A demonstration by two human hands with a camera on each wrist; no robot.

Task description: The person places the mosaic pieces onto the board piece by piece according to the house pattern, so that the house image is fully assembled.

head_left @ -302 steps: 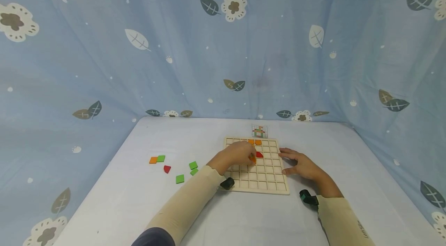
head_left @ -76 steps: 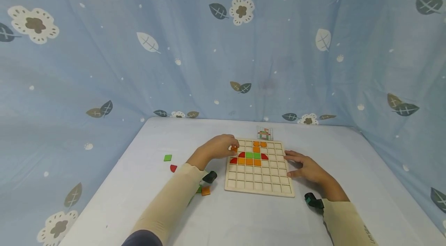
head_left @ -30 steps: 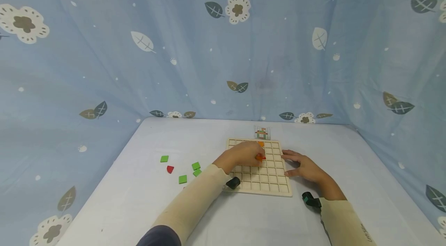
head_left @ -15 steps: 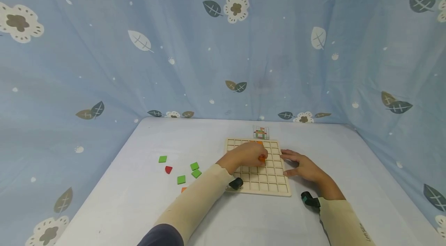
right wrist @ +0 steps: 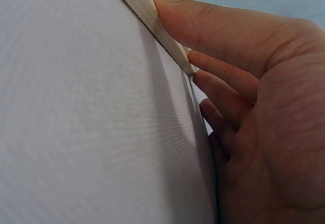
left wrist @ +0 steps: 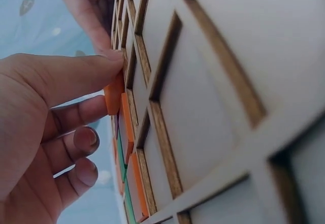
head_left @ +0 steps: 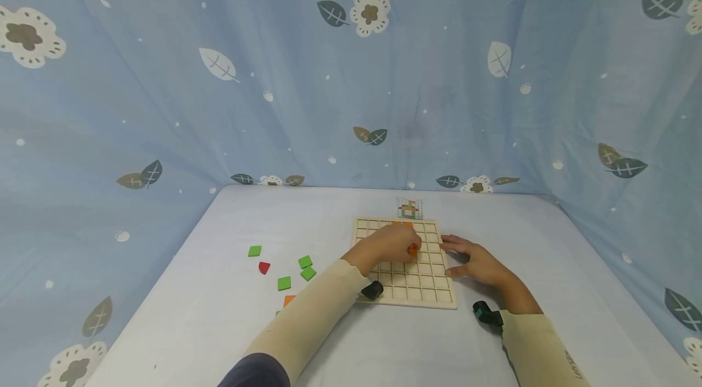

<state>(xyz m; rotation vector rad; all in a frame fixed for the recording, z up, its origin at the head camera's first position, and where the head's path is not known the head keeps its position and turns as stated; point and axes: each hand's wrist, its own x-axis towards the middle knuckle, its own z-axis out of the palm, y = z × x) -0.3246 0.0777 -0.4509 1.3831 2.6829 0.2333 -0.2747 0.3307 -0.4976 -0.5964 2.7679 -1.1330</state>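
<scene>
With thumb and index finger, my left hand [head_left: 390,244] pinches an orange tile [head_left: 412,250] over the right-middle part of the wooden grid board [head_left: 417,294]. In the left wrist view the pinched orange tile [left wrist: 114,96] stands on edge against the board, beside orange tiles [left wrist: 136,186] lying in the grid. That hand hides most of the laid pieces in the head view. My right hand [head_left: 470,258] rests its fingertips on the board's right edge, fingers fairly straight; the right wrist view shows the thumb [right wrist: 203,23] against the board's rim [right wrist: 152,23].
Left of the board lie several loose green tiles [head_left: 284,283], a red rounded piece [head_left: 264,267] and an orange tile [head_left: 289,300] partly behind the left sleeve. A small pattern card [head_left: 409,208] lies behind the board. The white table [head_left: 439,344] meets a blue curtain [head_left: 274,100].
Red, green and orange pieces have been laid on the board, and an orange tile has left the far-left table. My left hand went from the board's left side rightward. The right hand stays.
</scene>
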